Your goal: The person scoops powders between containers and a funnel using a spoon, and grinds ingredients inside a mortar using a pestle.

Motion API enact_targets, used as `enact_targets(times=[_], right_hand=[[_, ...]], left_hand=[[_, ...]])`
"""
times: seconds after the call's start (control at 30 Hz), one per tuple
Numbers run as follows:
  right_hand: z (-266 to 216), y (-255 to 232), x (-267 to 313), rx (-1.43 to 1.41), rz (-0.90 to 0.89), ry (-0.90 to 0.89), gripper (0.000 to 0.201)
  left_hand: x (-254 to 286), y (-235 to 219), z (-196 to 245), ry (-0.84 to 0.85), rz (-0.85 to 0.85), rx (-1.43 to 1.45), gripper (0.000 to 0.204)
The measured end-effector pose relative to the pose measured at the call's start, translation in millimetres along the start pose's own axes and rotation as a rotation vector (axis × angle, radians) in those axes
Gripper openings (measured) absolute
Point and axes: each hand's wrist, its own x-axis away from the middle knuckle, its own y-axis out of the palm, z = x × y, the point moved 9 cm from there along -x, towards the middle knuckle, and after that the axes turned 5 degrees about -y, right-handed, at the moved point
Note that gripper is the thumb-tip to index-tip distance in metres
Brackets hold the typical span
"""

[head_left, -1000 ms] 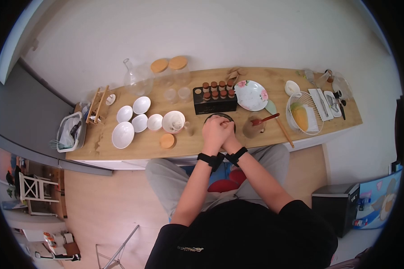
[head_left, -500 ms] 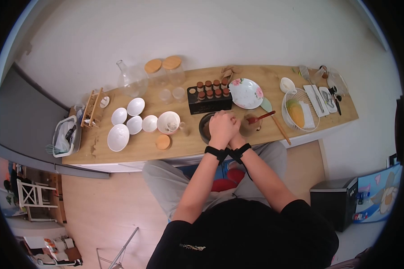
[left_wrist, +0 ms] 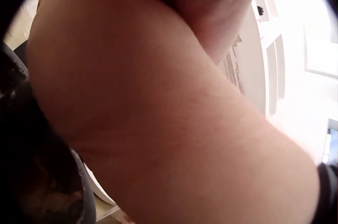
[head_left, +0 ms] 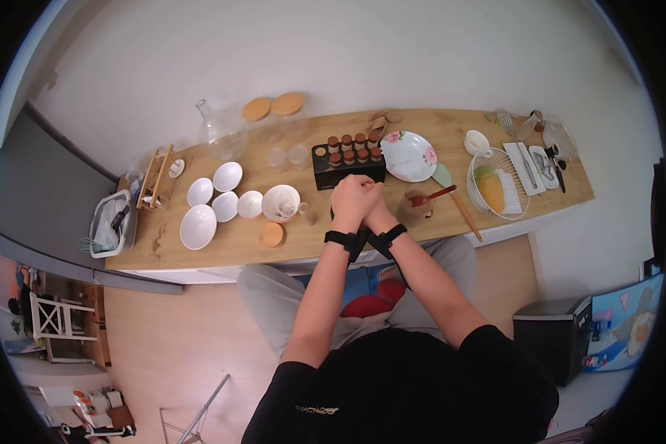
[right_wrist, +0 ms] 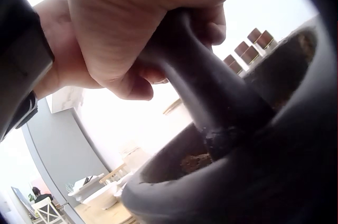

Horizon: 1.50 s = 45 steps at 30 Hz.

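Observation:
A dark pestle leans inside a dark mortar, where brown crumbs lie low against the wall in the right wrist view. My right hand grips the pestle's upper end, fingers curled round it. In the head view my left hand lies over and against my right hand, both at the pestle; the hands almost wholly cover the mortar. The left wrist view is mostly filled by the right hand and wrist, with part of the dark mortar at the left edge.
A black spice rack stands behind the hands, with a floral plate beside it. A glass jug with a red-brown utensil is close on the right. White bowls and a wooden lid lie left; a wire basket sits right.
Both hands, still together, have moved left and a little away from the body since half a second ago, covering the mortar that showed beside them. The head view has shifted slightly.

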Motion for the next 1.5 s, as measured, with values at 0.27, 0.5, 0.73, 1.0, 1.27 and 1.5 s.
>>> enact_targets(times=[0.27, 0.5, 0.73, 1.0, 1.27, 1.5], right_hand=[[-8.5, -16.2, 62.0, 0.014, -0.011, 0.025, 0.022], [-13.3, 7.3, 32.6, -0.031, -0.008, 0.024, 0.022], [5.7, -7.1, 10.8, -0.002, 0.001, 0.036, 0.022], [-13.7, -5.8, 62.3, -0.012, -0.004, 0.055, 0.022], [-10.6, 9.8, 6.3, -0.030, 0.018, 0.048, 0.022], [1.2, -9.8, 25.5, -0.006, 0.006, 0.061, 0.022]], left_hand=[[46.6, 16.7, 28.6, 0.235, 0.085, -0.167, 0.022], [28.1, -23.3, -5.0, 0.086, 0.128, 0.047, 0.028], [1.0, 8.7, 10.3, 0.034, -0.020, -0.049, 0.027], [52.5, 0.7, 24.4, 0.290, 0.186, -0.118, 0.020], [12.4, -24.4, -10.6, 0.058, 0.110, 0.075, 0.027], [16.9, 5.4, 16.7, 0.132, 0.084, -0.077, 0.027]])
